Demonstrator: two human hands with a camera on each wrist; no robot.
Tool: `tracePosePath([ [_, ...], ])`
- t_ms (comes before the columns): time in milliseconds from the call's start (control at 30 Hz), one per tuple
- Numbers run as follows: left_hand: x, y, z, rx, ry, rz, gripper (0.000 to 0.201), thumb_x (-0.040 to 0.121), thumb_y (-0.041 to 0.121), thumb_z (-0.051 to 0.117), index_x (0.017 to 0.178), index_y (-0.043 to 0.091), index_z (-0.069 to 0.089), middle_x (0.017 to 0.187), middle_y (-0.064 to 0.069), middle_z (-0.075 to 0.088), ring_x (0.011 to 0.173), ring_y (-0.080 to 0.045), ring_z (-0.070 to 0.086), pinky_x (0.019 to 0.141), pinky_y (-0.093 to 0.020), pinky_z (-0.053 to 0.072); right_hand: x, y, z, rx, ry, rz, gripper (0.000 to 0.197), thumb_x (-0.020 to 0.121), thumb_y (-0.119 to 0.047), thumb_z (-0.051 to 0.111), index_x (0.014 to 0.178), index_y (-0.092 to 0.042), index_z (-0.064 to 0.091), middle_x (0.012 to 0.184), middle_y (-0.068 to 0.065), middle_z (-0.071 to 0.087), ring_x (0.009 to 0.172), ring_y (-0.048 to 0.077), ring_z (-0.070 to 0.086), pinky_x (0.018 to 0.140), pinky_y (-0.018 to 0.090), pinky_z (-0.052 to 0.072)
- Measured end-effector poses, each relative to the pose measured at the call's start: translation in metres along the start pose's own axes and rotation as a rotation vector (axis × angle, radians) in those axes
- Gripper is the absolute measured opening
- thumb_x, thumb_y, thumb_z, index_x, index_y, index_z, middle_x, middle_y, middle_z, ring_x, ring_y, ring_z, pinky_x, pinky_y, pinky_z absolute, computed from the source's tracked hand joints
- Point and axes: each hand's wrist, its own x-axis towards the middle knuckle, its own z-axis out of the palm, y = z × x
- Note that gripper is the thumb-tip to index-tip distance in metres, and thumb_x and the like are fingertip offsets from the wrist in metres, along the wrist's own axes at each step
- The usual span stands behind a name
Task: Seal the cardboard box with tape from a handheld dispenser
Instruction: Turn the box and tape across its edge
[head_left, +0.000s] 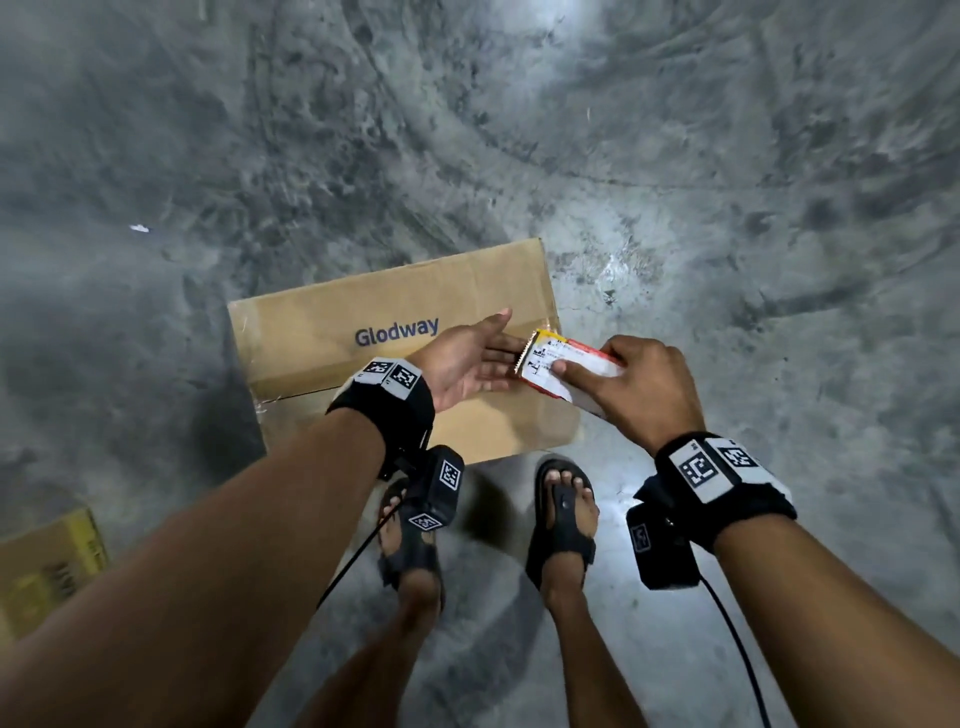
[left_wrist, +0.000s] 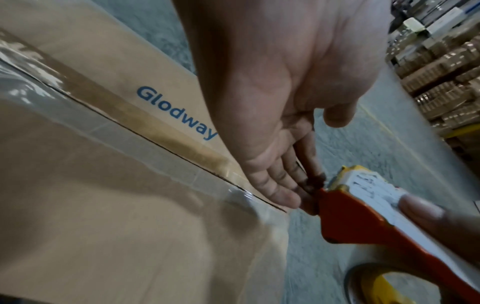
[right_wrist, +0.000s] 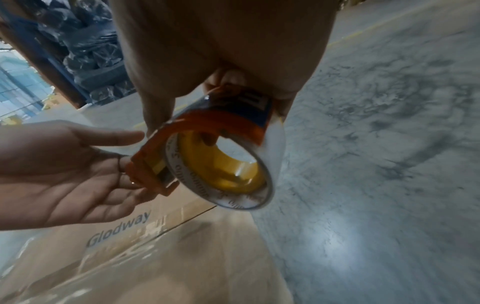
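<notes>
A brown cardboard box (head_left: 322, 332) printed "Glodway" lies on the concrete floor with its flaps closed. Glossy clear tape (left_wrist: 130, 131) runs along its centre seam. My right hand (head_left: 639, 384) grips an orange tape dispenser (head_left: 558, 364) with a white and yellow label, held in the air over the box's right end. Its clear tape roll (right_wrist: 221, 170) on a yellow core hangs below. My left hand (head_left: 498, 353) is palm up with straight fingers. Its fingertips (left_wrist: 293, 197) touch the dispenser's toothed front edge, and the thumb stands apart.
My feet in black sandals (head_left: 563, 525) stand just in front of the box. Another cardboard box (head_left: 47, 566) with yellow print lies at the lower left. Stacked cartons (left_wrist: 446, 72) and shelving with wrapped dark goods (right_wrist: 85, 51) stand farther off. Bare concrete surrounds the box.
</notes>
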Motion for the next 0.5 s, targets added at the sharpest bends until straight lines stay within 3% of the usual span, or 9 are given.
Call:
tracePosePath([
  [100,-0.011,0.005,-0.017,-0.073,-0.088,-0.034,0.022,0.095,0.031,0.057,0.092,0.010,0.064,0.091,-0.010,0.066,0.077,-0.019,0.063,0.077,-0.030,0.050,-0.013,-0.008,0.008,0.309,-0.026,0.038,0.057,0.068,-0.066,0.082,0.068,-0.010,0.068,0.061,0.012,0.063,0.055,0.020,0.057,0.052,0.040,0.046],
  [167,-0.016,0.010,-0.030,-0.086,-0.139,-0.022,0.015,0.093,0.014,0.057,0.099,0.004,0.066,0.097,-0.013,0.066,0.079,-0.020,0.063,0.077,-0.029,0.052,-0.019,-0.016,0.013,0.520,-0.037,0.072,0.061,0.063,-0.066,0.085,0.069,-0.008,0.068,0.063,0.020,0.063,0.053,0.018,0.050,0.050,0.041,0.042],
  [233,-0.015,0.013,-0.040,-0.003,-0.177,0.000,0.027,0.093,0.003,0.055,0.117,-0.008,0.062,0.110,-0.021,0.063,0.088,-0.023,0.063,0.078,-0.027,0.055,-0.024,-0.023,0.017,0.588,-0.016,0.061,0.049,0.063,-0.061,0.087,0.065,-0.016,0.069,0.056,0.006,0.060,0.053,0.015,0.048,0.052,0.034,0.039],
  [333,-0.005,0.018,-0.045,0.171,-0.212,0.017,0.034,0.093,-0.005,0.051,0.126,-0.006,0.058,0.120,-0.022,0.061,0.101,-0.024,0.060,0.081,-0.023,0.054,-0.025,-0.031,0.024,0.628,0.031,0.049,0.033,0.067,-0.052,0.089,0.060,-0.026,0.070,0.057,-0.008,0.064,0.052,0.009,0.051,0.053,0.027,0.039],
  [433,0.008,0.029,-0.046,0.290,-0.206,0.021,0.027,0.092,-0.008,0.052,0.116,-0.007,0.064,0.101,-0.015,0.070,0.085,-0.017,0.065,0.069,-0.019,0.055,-0.018,-0.030,0.035,0.663,0.075,0.064,0.029,0.069,-0.050,0.089,0.059,-0.029,0.070,0.053,-0.010,0.061,0.049,0.009,0.048,0.052,0.027,0.038],
  [500,0.019,0.034,-0.046,0.332,-0.170,0.029,0.022,0.090,-0.010,0.053,0.106,-0.005,0.068,0.086,-0.010,0.073,0.070,-0.012,0.067,0.058,-0.018,0.052,-0.011,-0.026,0.043,0.703,0.088,0.086,0.035,0.069,-0.049,0.089,0.062,-0.021,0.070,0.052,-0.008,0.059,0.047,0.012,0.047,0.049,0.028,0.037],
])
